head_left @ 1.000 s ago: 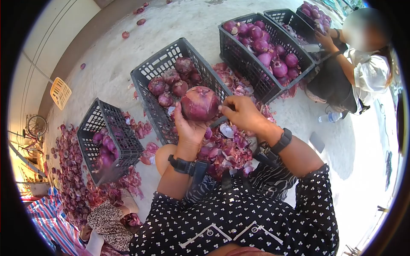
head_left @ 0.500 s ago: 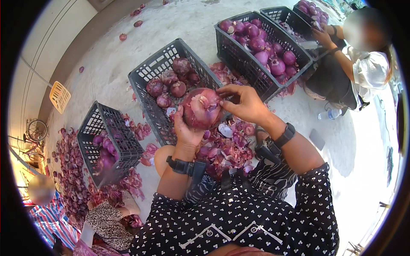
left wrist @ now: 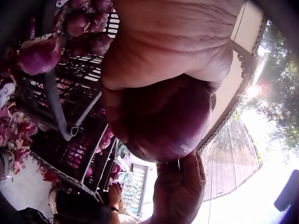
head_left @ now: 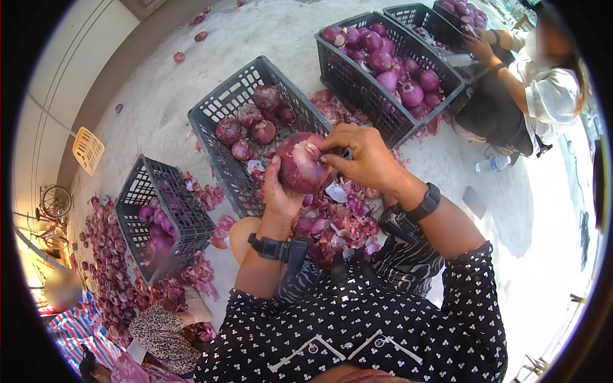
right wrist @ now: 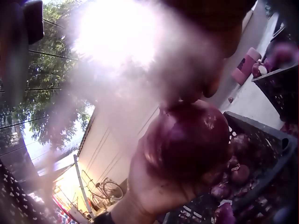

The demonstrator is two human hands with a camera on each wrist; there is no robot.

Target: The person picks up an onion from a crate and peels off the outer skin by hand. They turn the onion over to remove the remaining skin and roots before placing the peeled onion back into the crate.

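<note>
The large round red onion (head_left: pixel 300 163) was held in the air above the heap of purple onion skins (head_left: pixel 335 220), just in front of the black plastic crate with a few onions (head_left: pixel 220 137). The left hand (head_left: pixel 279 195) cupped it from below, its fingers curled around the bulb. The right hand (head_left: pixel 364 156) pinched at the top of the onion; it seemed to hold a loose flap of skin, though the wrist views were too blurred to confirm. The step in hand was probably the peeling of the dry outer layer, and the next move would call for a firm pull away from the bulb. The onion looked glossy and dark purple, with pale torn skin near the top.
</note>
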